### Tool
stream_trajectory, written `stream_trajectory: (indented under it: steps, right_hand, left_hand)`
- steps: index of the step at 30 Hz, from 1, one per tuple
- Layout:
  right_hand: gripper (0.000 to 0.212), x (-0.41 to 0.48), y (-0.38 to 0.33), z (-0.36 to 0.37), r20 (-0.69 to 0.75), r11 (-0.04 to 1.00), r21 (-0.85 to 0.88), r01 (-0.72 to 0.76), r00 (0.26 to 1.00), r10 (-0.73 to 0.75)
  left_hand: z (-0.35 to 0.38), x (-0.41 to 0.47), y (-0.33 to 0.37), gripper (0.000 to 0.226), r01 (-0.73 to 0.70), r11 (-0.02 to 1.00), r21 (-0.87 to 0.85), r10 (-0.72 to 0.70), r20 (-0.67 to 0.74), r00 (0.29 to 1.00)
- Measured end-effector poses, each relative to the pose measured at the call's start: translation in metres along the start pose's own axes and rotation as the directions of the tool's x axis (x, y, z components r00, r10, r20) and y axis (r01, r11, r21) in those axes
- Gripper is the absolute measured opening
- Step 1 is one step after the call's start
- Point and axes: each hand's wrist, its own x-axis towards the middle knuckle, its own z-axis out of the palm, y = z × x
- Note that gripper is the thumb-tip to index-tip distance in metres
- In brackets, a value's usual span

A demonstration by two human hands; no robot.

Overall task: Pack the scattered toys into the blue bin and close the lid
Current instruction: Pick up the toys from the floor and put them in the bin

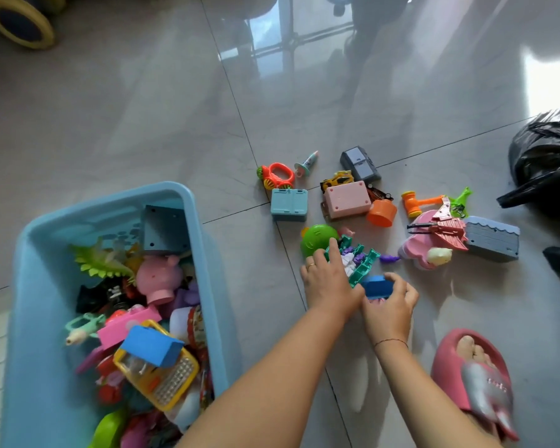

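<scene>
1. Head view. The blue bin (188, 202) sits open on the tiled floor. No lid is in view, so the closing step is not yet done.
2. Bin contents: piled well up the walls. Identifiable items are a pink pig figure (159, 276), a green spiky dinosaur (101, 263), a yellow keypad toy (162, 379) and a blue roof-shaped block (151, 345) lying on top of it. Judgement: over half of the toys are packed.
3. Left hand (328, 282): on the floor right of the bin, fingers curled over the near end of a teal fence-like toy (364, 263). It looks like a grip, not a mere touch.
4. Right hand (390, 302): just beside the left hand, on the side away from the bin, fingers wrapped round a small blue block (377, 286) at floor level.
5. Loose toys, all right of the bin and beyond the hands:
   - green round toy (317, 239), touching the teal toy
   - teal case (289, 205)
   - orange rattle (277, 176)
   - pink box (346, 199)
   - orange cup (381, 213)
   - grey case (359, 163)
   - orange hammer (417, 202)
   - pink winged toy (440, 227)
   - grey-blue roof piece (492, 242), farthest from the bin
6. Remaining, by estimate: carry the two gripped pieces to the bin, make several more trips for the cluster, then find and fit the lid.
7. Fit check: the heap is high at the bin's near end. It may need levelling before a lid will seat.
</scene>
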Motion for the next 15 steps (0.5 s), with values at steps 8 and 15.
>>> stream_trajectory:
  steps: [8,15]
  right_hand:
    - [0.056,-0.074,-0.075,-0.033,0.028,0.972,0.189,0.14,0.989,-0.148]
    - [0.059,-0.179,-0.135,-0.023,0.367,0.858,0.35,0.377,0.787,-0.496]
  left_hand:
    - [-0.098,-0.109,-0.029,0.097,-0.006,0.968,-0.251,-0.083,-0.344,0.935]
    - [-0.143,-0.189,-0.12,0.094,0.348,0.663,-0.663,-0.747,-0.554,0.367]
